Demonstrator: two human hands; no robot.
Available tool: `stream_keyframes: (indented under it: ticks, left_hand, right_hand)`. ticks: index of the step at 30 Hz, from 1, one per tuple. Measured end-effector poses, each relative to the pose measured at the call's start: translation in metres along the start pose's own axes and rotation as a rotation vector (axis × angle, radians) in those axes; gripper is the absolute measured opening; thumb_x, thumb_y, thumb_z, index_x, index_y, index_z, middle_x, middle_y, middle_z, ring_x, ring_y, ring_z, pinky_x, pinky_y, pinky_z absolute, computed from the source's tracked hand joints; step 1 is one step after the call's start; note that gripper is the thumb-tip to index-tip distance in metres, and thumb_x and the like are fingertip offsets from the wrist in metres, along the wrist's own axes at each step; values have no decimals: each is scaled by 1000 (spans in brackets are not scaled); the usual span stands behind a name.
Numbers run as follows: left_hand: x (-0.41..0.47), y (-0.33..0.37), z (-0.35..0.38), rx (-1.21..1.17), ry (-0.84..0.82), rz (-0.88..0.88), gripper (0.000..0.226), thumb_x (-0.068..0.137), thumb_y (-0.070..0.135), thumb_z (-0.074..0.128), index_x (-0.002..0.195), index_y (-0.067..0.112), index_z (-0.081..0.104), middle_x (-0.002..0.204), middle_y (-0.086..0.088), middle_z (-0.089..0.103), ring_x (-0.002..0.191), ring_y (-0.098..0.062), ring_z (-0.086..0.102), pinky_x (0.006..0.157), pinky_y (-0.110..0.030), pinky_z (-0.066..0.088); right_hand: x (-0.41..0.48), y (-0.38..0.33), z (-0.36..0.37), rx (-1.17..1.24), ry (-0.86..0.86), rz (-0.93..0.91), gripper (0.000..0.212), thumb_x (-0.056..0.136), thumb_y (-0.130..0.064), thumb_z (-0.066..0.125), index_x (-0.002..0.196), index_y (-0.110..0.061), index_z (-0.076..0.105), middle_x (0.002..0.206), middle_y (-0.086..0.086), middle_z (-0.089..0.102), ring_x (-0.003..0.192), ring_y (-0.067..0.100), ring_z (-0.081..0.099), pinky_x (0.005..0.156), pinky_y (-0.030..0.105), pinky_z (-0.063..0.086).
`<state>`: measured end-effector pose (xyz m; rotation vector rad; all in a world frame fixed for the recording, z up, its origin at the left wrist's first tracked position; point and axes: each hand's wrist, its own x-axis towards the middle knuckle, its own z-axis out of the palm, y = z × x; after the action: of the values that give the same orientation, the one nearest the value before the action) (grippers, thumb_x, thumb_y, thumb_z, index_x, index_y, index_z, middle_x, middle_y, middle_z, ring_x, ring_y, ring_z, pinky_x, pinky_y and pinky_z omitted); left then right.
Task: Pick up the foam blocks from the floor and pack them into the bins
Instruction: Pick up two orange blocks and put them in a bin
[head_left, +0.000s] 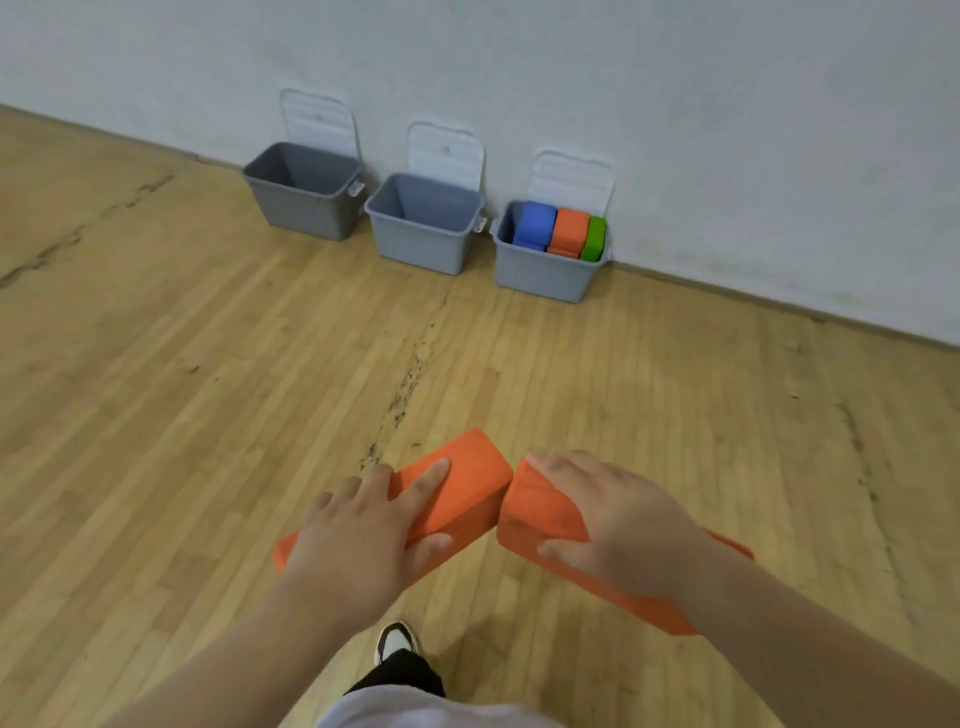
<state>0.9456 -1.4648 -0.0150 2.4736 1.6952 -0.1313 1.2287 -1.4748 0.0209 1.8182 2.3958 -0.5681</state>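
The left hand grips one orange rectangular foam block; the right hand grips another orange foam block (their ends touching), above the wooden floor.

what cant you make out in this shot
- Head view: the left hand covers the near half of the left orange block.
- Head view: the right hand and forearm cover the middle of the right orange block.
- Head view: the front wall of the right bin hides whatever lies under the packed blocks.
- Head view: near walls hide the floors of the left bin and middle bin.
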Motion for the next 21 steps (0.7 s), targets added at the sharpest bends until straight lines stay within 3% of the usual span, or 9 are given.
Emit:
stream_keyframes:
  ticks: [5, 9, 13, 21]
  left_hand:
    - [67, -69, -15, -28, -28, 49, 74, 92, 81, 17, 156, 51, -5, 136, 2, 44, 114, -23, 52, 94, -41, 44]
    - [109, -120, -22, -6, -11, 64, 74, 91, 79, 15, 158, 48, 12, 125, 0, 55, 101, -23, 59, 82, -42, 49]
    - [159, -168, -25, 48, -18, 109, 71, 94, 79, 22, 157, 46, 23, 112, 1, 57, 87, -22, 59, 71, -42, 52]
    - [282, -223, -24, 15, -134, 43, 75, 91, 83, 7, 158, 50, 9, 123, 3, 53, 101, -21, 56, 84, -42, 47]
  right_hand:
    - [83, -23, -18, 35, -16, 47, 92, 86, -65, 63, 161, -36, 17, 154, -14, 36, 135, 11, 46, 108, 29, 42]
    - [141, -36, -28, 80, -8, 67, 90, 85, -67, 60, 159, -40, 17, 151, -16, 36, 130, 9, 49, 102, 30, 46]
    - [203, -29, -27, 132, -79, 52, 93, 81, -75, 54, 158, -47, 8, 153, -20, 33, 135, 11, 45, 105, 39, 47]
    - [362, 14, -46, 198, -149, -32, 92, 86, -64, 64, 160, -44, 12, 147, -21, 38, 131, 7, 48, 104, 31, 45]
